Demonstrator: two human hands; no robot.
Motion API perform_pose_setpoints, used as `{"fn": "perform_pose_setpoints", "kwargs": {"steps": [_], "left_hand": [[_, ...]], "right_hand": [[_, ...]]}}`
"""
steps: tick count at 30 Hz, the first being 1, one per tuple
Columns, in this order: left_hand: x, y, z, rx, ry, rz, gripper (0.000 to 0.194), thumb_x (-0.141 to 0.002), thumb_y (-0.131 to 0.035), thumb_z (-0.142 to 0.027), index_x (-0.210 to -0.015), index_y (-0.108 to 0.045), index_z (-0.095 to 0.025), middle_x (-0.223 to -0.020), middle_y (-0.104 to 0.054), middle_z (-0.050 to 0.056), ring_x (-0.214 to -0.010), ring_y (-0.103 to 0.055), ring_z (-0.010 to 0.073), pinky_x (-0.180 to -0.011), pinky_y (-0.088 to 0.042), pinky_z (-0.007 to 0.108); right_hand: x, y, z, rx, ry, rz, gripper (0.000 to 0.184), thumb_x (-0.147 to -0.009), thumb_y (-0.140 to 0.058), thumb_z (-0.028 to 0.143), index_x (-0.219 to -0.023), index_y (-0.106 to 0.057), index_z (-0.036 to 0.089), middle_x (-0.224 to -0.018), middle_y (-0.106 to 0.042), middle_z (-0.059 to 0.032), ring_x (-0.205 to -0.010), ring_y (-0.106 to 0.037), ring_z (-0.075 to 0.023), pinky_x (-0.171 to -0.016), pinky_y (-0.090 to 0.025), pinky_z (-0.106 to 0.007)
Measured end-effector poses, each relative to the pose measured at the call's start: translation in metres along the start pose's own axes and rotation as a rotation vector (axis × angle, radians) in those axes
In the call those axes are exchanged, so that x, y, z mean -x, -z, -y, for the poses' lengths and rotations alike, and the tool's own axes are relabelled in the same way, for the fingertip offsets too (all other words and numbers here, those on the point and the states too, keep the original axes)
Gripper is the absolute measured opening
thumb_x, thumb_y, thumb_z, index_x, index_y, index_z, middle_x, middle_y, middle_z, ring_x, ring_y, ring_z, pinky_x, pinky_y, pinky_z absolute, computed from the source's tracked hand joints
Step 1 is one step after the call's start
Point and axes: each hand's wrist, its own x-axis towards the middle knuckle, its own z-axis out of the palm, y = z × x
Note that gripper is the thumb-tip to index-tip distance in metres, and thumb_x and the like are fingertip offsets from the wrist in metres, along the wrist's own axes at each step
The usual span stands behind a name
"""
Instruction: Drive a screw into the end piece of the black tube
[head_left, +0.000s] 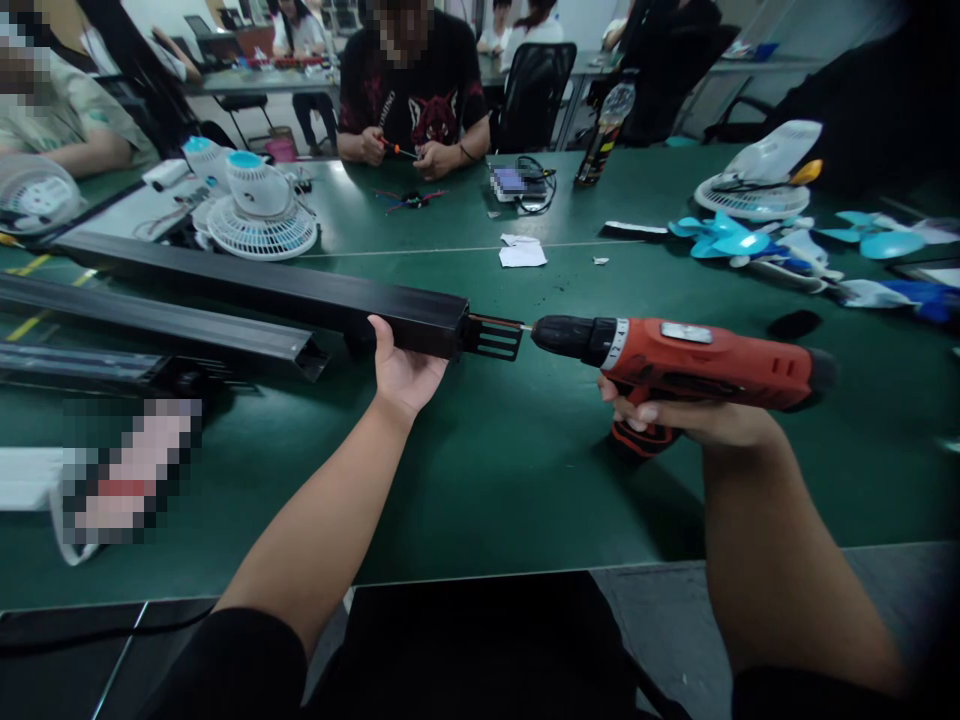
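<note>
My left hand [409, 375] grips the right end of a long black rectangular tube [300, 295], thumb on its near side and fingers underneath. A slotted black bracket [495, 338] juts out from that end. In my right hand [652, 410] is a red and black cordless drill [697, 362], held by its handle and pointing left. The drill's thin bit reaches the bracket's upper edge at the tube's open end; whether its tip touches a screw is too small to tell.
More black profiles [150, 315] lie at the left, near a blurred phone-like object [139, 475]. White fans [262, 215] stand behind them. Paper scraps [523, 251], a bottle [604, 130] and blue fan blades [720, 237] lie farther back. Across the green table [510, 480], a person [412, 90] holds a screwdriver.
</note>
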Motion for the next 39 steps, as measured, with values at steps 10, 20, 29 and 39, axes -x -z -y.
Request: {"fn": "perform_pose_setpoints", "kwargs": {"steps": [10, 20, 29, 39], "left_hand": [[0.007, -0.019, 0.0, -0.032, -0.025, -0.13, 0.09, -0.126, -0.044, -0.088, -0.179, -0.07, -0.021, -0.156, -0.091, 0.014, -0.171, -0.075, 0.0336, -0.142, -0.063, 0.042], [0.001, -0.009, 0.0, -0.016, -0.008, -0.103, 0.092, -0.124, -0.048, -0.091, -0.179, -0.07, -0.02, -0.151, -0.093, 0.016, -0.166, -0.078, 0.0356, -0.143, -0.063, 0.047], [0.001, -0.008, -0.001, -0.001, -0.003, -0.081, 0.089, -0.127, -0.042, -0.087, -0.177, -0.072, -0.019, -0.145, -0.095, 0.015, -0.162, -0.081, 0.0328, -0.14, -0.064, 0.044], [0.0, 0.002, -0.001, -0.027, -0.029, -0.08, 0.085, -0.124, -0.058, -0.085, -0.179, -0.07, -0.022, -0.151, -0.092, 0.015, -0.162, -0.081, 0.0351, -0.137, -0.067, 0.045]], "right_hand": [[0.003, -0.004, -0.004, -0.011, 0.011, -0.005, 0.032, -0.098, -0.109, 0.045, -0.12, -0.095, 0.027, -0.107, -0.088, -0.0069, -0.063, -0.068, -0.0147, -0.059, -0.068, -0.031], [0.0, -0.002, 0.006, 0.084, 0.105, 0.035, 0.025, -0.102, -0.107, 0.036, -0.123, -0.097, 0.029, -0.104, -0.088, -0.0061, -0.071, -0.075, -0.0177, -0.062, -0.069, -0.03], [0.002, -0.009, 0.004, 0.019, 0.083, -0.006, 0.025, -0.101, -0.108, 0.035, -0.122, -0.097, 0.029, -0.106, -0.09, -0.0068, -0.067, -0.072, -0.0157, -0.059, -0.068, -0.029], [0.001, -0.012, 0.0, -0.029, 0.061, -0.018, 0.026, -0.101, -0.107, 0.039, -0.12, -0.093, 0.028, -0.105, -0.089, -0.0056, -0.064, -0.072, -0.0144, -0.06, -0.07, -0.03]]}}
